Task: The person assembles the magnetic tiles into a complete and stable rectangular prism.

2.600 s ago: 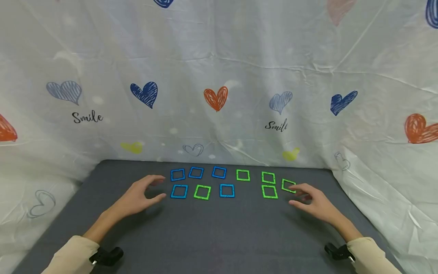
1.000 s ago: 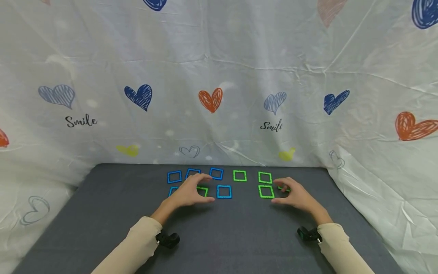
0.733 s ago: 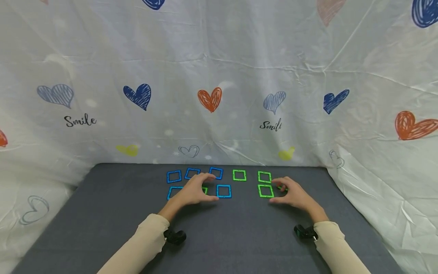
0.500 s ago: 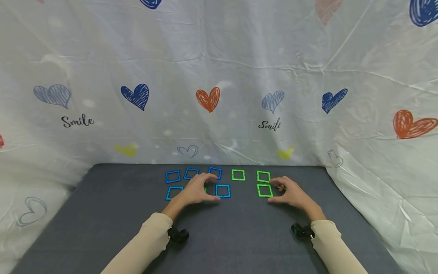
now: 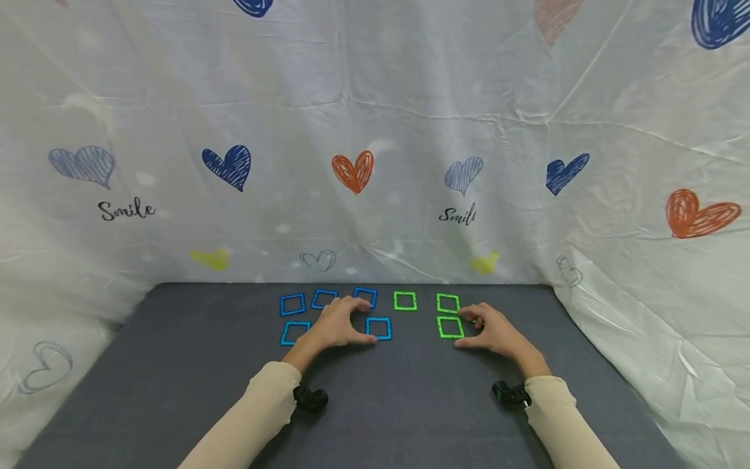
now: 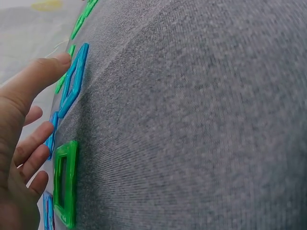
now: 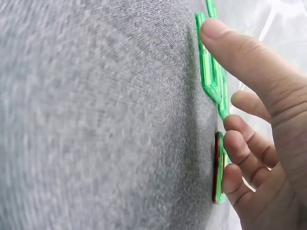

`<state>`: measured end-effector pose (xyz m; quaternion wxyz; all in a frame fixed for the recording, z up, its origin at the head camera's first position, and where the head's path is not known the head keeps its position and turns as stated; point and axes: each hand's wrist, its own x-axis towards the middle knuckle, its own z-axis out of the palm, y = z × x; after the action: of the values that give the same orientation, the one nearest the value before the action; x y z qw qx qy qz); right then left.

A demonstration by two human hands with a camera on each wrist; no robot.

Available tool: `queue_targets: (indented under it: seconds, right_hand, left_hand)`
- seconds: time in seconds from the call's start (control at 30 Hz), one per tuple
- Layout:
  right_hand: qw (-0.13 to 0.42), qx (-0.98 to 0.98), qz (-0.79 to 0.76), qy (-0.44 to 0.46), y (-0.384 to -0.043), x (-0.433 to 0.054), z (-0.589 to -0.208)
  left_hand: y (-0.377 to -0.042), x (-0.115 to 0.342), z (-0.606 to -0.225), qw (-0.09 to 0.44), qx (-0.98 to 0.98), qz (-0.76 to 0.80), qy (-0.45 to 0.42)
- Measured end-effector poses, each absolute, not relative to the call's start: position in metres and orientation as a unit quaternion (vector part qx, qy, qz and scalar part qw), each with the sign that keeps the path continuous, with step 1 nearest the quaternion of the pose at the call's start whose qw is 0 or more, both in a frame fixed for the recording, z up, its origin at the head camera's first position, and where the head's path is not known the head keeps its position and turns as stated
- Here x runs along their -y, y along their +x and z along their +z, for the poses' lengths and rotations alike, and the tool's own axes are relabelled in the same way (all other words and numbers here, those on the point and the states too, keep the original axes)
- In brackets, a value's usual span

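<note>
My left hand (image 5: 340,324) curves with thumb and fingers apart at the left side of the front blue square tile frame (image 5: 389,329). In the left wrist view, the thumb tip overlaps that blue tile (image 6: 81,72), while a green tile (image 6: 71,184) lies below the fingers; the hand hides this green one in the head view. My right hand (image 5: 493,331) curves likewise at the right side of the front green tile frame (image 5: 450,337). Its thumb overlaps the green tile (image 7: 205,67) in the right wrist view. Another green tile (image 7: 219,167) lies beside the lower fingers. Neither hand grips anything.
Along the back of the grey-covered table (image 5: 375,417) lie three blue tiles, among them one at far left (image 5: 292,296), and two green tiles, one near the middle (image 5: 405,292). Another blue tile (image 5: 283,333) sits left of my left hand. A heart-print curtain (image 5: 398,130) hangs behind.
My left hand has moved right from beside the leftmost tiles to the front blue tile. My right hand has moved left from the rightmost green tile to the front green one. The view shifted slightly.
</note>
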<state>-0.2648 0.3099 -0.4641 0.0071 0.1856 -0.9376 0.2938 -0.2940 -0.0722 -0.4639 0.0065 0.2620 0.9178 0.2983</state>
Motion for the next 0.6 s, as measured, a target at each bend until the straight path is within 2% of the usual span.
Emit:
queue_targets:
  seconds: [0.6]
  right_hand:
    - [-0.01, 0.938, 0.284, 0.196, -0.2704, -0.3059, -0.4642]
  left_hand:
    - [-0.2968, 0.0672, -0.4706, 0.009, -0.924, 0.28, 0.26]
